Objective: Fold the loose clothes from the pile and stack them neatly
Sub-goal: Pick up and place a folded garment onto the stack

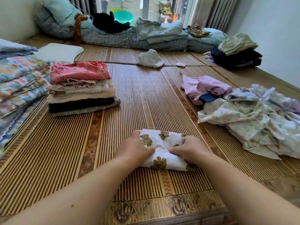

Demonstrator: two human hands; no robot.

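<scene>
A small white garment printed with brown bears (164,150) lies folded on the bamboo mat (139,98) just in front of me. My left hand (134,147) grips its left side and my right hand (189,148) grips its right side, thumbs pressing towards the middle. To the left stands a neat stack of folded clothes (81,88) with a pink piece on top. At the right lies the loose pile (253,117) of pale floral fabric, with a crumpled lilac garment (206,88) at its near-left edge.
A white cloth (150,58) lies further back on the mat. Folded dark and green clothes (237,52) sit at the back right. Bedding and quilts (113,34) line the far edge, and a patterned quilt (19,85) lies at the left.
</scene>
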